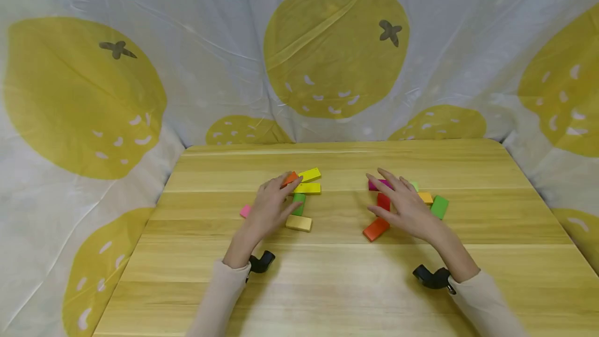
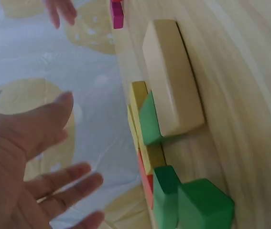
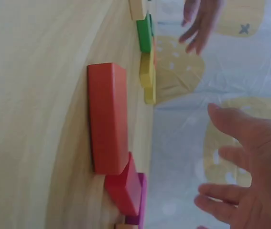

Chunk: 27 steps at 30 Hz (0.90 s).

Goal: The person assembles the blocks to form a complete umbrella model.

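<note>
My left hand (image 1: 269, 207) hovers with spread fingers over a loose group of wooden blocks. Around it lie two yellow blocks, the nearer one (image 1: 309, 189) lengthwise, an orange block (image 1: 289, 178), a green block (image 1: 298, 205), a plain wood block (image 1: 298, 223) and a pink block (image 1: 245, 211). Over a second group is my right hand (image 1: 409, 209), fingers apart. Beside it are a magenta block (image 1: 373, 185), a red block (image 1: 383, 201), an orange-red block (image 1: 376, 229) and a green block (image 1: 439, 207). Both wrist views show the palms holding nothing, raised above the blocks.
An orange-yellow block (image 1: 425, 198) and a pale green block (image 1: 414, 185) are partly behind the right hand. The wooden table (image 1: 337, 285) reaches back to a lemon-print cloth (image 1: 224, 66). Each wrist carries a black camera mount, such as the left one (image 1: 263, 262).
</note>
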Each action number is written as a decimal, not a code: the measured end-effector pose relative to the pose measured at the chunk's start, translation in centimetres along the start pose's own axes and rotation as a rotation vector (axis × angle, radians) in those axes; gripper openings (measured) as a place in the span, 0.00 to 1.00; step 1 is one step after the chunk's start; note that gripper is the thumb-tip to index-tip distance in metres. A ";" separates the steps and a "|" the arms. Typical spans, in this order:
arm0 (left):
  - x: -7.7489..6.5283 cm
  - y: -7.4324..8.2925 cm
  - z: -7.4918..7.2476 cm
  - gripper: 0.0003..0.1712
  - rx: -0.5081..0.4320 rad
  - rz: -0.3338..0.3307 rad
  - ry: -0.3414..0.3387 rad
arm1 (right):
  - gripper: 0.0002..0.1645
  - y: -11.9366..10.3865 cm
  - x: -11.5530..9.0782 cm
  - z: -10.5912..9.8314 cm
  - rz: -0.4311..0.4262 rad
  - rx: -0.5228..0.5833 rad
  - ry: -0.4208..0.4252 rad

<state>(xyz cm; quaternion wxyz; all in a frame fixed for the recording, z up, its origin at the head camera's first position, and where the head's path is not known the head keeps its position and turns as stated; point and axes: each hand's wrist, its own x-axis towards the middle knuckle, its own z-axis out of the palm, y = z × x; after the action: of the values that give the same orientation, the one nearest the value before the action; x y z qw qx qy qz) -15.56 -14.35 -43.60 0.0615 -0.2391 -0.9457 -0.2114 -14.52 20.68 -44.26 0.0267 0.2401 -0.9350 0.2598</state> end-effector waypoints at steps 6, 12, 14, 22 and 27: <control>-1.0 -1.5 -0.4 0.28 -0.211 0.041 -0.136 | 0.39 1.2 -1.3 -0.1 -0.086 0.145 0.006; -1.7 -2.3 -0.5 0.19 -0.283 -0.014 -0.278 | 0.30 2.3 -2.1 0.1 -0.135 0.206 -0.113; -1.9 -2.5 -0.5 0.16 -0.283 -0.020 -0.285 | 0.26 2.6 -2.3 0.2 -0.124 0.229 -0.152; -2.0 -3.0 -0.2 0.14 -0.306 -0.060 -0.287 | 0.20 3.5 -2.6 0.5 -0.019 0.304 -0.286; -2.0 -3.2 0.0 0.12 -0.291 -0.058 -0.261 | 0.19 3.7 -2.6 0.9 -0.007 0.303 -0.291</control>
<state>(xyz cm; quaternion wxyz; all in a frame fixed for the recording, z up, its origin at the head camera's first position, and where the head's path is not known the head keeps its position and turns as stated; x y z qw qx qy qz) -15.30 -17.72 -45.25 -0.1030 -0.2437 -0.9115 -0.3149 -13.85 24.13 -47.22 -0.1443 0.2795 -0.8784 0.3598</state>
